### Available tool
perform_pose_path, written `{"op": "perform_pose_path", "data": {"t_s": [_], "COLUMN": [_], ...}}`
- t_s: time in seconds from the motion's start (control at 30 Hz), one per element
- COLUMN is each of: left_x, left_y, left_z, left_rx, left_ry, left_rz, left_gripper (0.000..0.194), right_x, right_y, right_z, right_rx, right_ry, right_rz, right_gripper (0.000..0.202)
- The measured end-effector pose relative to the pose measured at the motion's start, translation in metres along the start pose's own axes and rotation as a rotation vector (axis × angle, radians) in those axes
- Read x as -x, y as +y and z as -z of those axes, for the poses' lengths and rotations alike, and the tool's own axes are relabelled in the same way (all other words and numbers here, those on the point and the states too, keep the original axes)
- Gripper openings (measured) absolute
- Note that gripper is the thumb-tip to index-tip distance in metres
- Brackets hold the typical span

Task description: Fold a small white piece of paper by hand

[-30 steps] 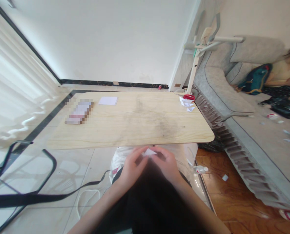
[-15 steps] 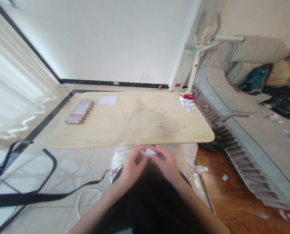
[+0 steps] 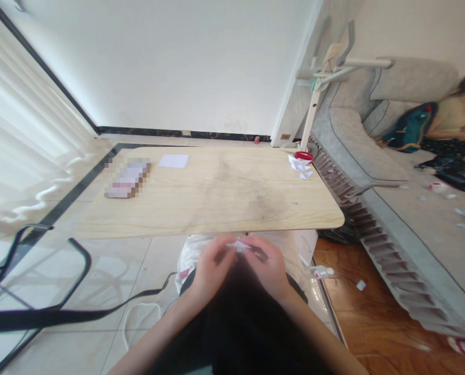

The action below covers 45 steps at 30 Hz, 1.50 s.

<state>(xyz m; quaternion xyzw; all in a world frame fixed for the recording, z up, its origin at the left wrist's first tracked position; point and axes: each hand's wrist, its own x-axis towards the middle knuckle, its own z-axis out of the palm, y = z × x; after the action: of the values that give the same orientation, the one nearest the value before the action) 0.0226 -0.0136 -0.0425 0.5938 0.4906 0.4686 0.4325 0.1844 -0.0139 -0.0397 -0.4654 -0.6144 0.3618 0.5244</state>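
Observation:
Just below the table's near edge, a small folded white paper [image 3: 239, 245] is pinched between my two hands over my lap. My left hand [image 3: 216, 256] is closed on its left side, and my right hand [image 3: 266, 262] grips its right side with bent fingers. Part of the paper is hidden behind the fingertips. On the wooden table [image 3: 217, 198], several folded white paper shapes [image 3: 301, 165] lie at the far right, with red-handled scissors [image 3: 303, 156] beside them. A stack of white paper [image 3: 173, 161] lies at the back left.
A blurred-out phone-like object [image 3: 127, 178] lies on the table's left. A grey sofa [image 3: 373, 135] stands at right, with a seated person [image 3: 457, 114] and a blue backpack [image 3: 412, 127]. A black strap [image 3: 99, 314] crosses at lower left. A bottle [image 3: 322, 271] lies on the floor.
The paper between my fingers now looks flatter, its raised point lower than before. My hands have barely shifted. The person on the sofa has moved slightly.

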Motion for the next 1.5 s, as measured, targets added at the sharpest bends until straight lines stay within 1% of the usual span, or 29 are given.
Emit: {"op": "perform_pose_path", "data": {"t_s": [0.1, 0.23, 0.4, 0.57, 0.67, 0.8, 0.93, 1.07, 1.2, 1.27, 1.37, 1.5], "left_x": [0.0, -0.002, -0.002, -0.003, -0.003, -0.003, -0.003, -0.004, -0.007, -0.008, -0.008, -0.006], "left_y": [0.003, 0.008, 0.012, 0.015, 0.014, 0.012, 0.013, 0.017, 0.02, 0.02, 0.017, 0.016], "left_z": [0.001, 0.003, 0.002, 0.001, 0.002, 0.003, 0.003, 0.003, 0.002, 0.002, 0.001, 0.002], "left_rx": [0.073, 0.058, 0.194, 0.254, 0.264, 0.281, 0.291, 0.268, 0.199, 0.161, 0.162, 0.177], "left_ry": [-0.001, 0.013, 0.031, 0.045, 0.038, -0.008, -0.006, -0.026, -0.101, -0.126, -0.107, -0.092], "left_rz": [-0.02, -0.078, 0.005, 0.093, 0.102, 0.086, 0.104, 0.17, 0.214, 0.241, 0.266, 0.261], "left_gripper": [0.015, 0.011, 0.013, 0.011, 0.015, 0.018, 0.024, 0.025, 0.023, 0.021, 0.021, 0.023], "right_x": [-0.001, -0.001, 0.0, 0.001, 0.001, 0.0, 0.0, 0.001, 0.001, 0.001, 0.001, -0.001], "right_y": [0.0, -0.003, -0.004, -0.003, -0.003, -0.003, -0.003, -0.001, 0.001, 0.001, 0.001, 0.0], "right_z": [0.002, 0.003, 0.003, 0.003, 0.003, 0.004, 0.004, 0.002, 0.0, -0.001, 0.0, 0.0], "right_rx": [0.083, 0.102, 0.094, 0.102, 0.116, 0.132, 0.124, 0.075, 0.006, -0.016, -0.044, -0.1], "right_ry": [0.0, -0.018, -0.033, -0.044, -0.042, -0.024, -0.019, -0.011, 0.025, 0.023, 0.006, -0.007], "right_rz": [0.131, 0.201, 0.2, 0.198, 0.194, 0.188, 0.154, 0.06, -0.057, -0.096, -0.136, -0.177], "right_gripper": [0.027, 0.035, 0.034, 0.03, 0.029, 0.028, 0.027, 0.021, 0.016, 0.014, 0.013, 0.015]}}
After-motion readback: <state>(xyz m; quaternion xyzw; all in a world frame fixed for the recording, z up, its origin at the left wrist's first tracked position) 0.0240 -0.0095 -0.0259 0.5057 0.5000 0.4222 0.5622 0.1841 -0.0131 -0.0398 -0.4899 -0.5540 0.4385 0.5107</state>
